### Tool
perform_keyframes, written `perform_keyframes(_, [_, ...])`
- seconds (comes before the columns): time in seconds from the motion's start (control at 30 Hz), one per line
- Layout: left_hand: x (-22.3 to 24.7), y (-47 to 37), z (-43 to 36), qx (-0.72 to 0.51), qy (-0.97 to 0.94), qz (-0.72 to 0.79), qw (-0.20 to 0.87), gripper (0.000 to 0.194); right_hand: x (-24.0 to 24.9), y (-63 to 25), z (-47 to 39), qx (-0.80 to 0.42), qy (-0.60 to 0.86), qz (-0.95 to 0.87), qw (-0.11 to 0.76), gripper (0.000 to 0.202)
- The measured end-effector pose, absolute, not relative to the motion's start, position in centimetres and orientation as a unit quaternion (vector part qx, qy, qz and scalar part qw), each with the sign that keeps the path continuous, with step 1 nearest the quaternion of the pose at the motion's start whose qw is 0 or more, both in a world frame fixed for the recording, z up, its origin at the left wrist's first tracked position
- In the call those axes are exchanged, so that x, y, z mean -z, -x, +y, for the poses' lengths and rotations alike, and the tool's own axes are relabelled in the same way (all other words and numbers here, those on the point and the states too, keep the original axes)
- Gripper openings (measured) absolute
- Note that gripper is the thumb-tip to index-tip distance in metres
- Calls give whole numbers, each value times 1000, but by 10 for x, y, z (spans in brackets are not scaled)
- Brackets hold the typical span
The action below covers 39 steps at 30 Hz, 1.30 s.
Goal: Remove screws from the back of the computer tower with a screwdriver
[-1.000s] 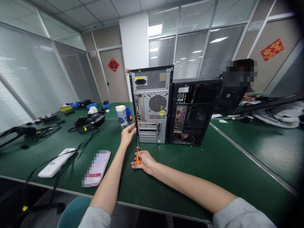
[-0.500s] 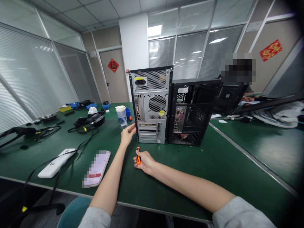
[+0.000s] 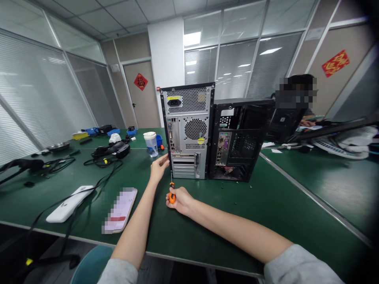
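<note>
My right hand is closed around the orange and black handle of a screwdriver. The thin shaft points up and away, with its tip at the lower left rear corner of a silver and black computer case. Whether the tip sits in a screw is too small to make out. Against the case's left edge, low down, rests my left hand, its fingers stretched out and their tips partly hidden. The case stands upright, its rear panel facing me.
A second black computer case stands close on the right. A white-lidded plastic cup is left of the first case. A phone, a white power bank and black straps lie at left. A person sits behind at right.
The screwdriver handle has turned a little in my right hand, showing more orange. My left hand keeps its place at the case's edge, and the cases have not visibly moved.
</note>
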State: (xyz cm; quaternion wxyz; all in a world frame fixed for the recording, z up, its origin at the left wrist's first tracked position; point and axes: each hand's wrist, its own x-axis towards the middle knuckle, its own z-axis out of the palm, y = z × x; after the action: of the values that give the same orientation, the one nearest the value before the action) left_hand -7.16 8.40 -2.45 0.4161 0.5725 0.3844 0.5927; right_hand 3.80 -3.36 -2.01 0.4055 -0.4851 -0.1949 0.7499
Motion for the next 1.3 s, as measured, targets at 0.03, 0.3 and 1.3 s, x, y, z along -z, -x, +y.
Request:
perform_keyframes(0.03, [25, 72, 84, -592, -573, 385, 416, 76, 19, -38, -34, -749, 484, -194, 407, 14])
perform_keyframes(0.3, [23, 72, 82, -591, -575, 385, 414, 75, 22, -37, -34, -753, 476, -195, 411, 18])
perform_keyframes(1.3, [24, 72, 82, -590, -578, 387, 410, 70, 26, -36, -31, -772, 465, -183, 392, 24])
